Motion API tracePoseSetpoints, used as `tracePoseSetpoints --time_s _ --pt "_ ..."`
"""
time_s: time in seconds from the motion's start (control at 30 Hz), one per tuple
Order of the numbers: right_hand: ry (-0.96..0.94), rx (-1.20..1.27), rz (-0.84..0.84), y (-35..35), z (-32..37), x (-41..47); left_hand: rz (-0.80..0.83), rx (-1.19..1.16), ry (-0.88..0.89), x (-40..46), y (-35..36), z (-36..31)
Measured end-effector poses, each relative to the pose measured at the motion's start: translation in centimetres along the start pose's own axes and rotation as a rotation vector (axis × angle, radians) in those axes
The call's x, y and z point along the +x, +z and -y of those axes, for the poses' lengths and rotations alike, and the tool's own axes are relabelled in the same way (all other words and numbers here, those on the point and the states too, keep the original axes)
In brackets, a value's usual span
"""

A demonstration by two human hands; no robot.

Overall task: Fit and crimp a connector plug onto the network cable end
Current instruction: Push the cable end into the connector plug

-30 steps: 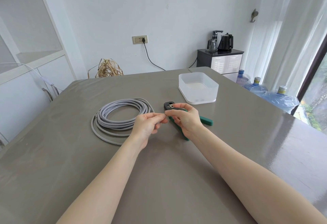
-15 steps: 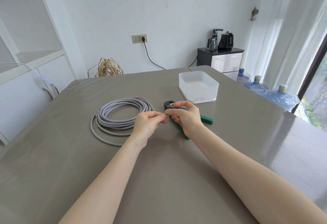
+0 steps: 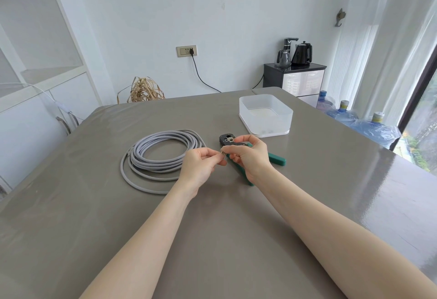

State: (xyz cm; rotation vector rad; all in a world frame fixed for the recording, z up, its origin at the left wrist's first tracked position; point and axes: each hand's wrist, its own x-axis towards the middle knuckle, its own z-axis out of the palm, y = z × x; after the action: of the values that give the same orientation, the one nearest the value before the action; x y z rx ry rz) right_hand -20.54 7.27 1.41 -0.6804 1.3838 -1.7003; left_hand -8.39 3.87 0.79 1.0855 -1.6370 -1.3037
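A grey network cable [image 3: 156, 156] lies coiled on the grey table, left of centre. My left hand [image 3: 201, 168] pinches the cable's free end between thumb and fingers. My right hand [image 3: 248, 156] pinches a small clear connector plug [image 3: 222, 153] and holds it against that cable end, fingertips of both hands nearly touching. Whether the plug is on the cable is too small to tell. A crimping tool [image 3: 228, 140] with a dark head and green handles lies on the table behind and under my right hand, partly hidden.
A white translucent plastic box [image 3: 266, 114] stands at the back right of the table [image 3: 212, 227]. Past the far edge are a cabinet with kettles, water bottles on the floor and white shelves at the left.
Both hands stay together at the same spot; the fingers have shifted only slightly on the plug and cable end. The coil and crimping tool have not moved.
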Motion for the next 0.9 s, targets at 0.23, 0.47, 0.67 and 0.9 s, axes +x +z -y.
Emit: tracePoseSetpoints --time_s 0.23,0.47,0.67,0.9 --pt "0.003 0.016 0.011 0.0 0.1 -0.2 -0.059 -0.053 0.016 -0.4 0.2 -0.2" --pt "-0.002 -0.024 0.123 -0.3 0.6 -0.3 -0.105 -0.108 0.01 -0.5 0.2 -0.6" --pt "-0.117 -0.122 0.065 -0.8 1.4 0.4 -0.132 -0.081 0.012 -0.4 0.1 -0.6" --pt "-0.193 -0.937 -0.01 -1.1 1.5 0.8 -0.136 -0.066 0.008 -0.5 0.1 -0.5"
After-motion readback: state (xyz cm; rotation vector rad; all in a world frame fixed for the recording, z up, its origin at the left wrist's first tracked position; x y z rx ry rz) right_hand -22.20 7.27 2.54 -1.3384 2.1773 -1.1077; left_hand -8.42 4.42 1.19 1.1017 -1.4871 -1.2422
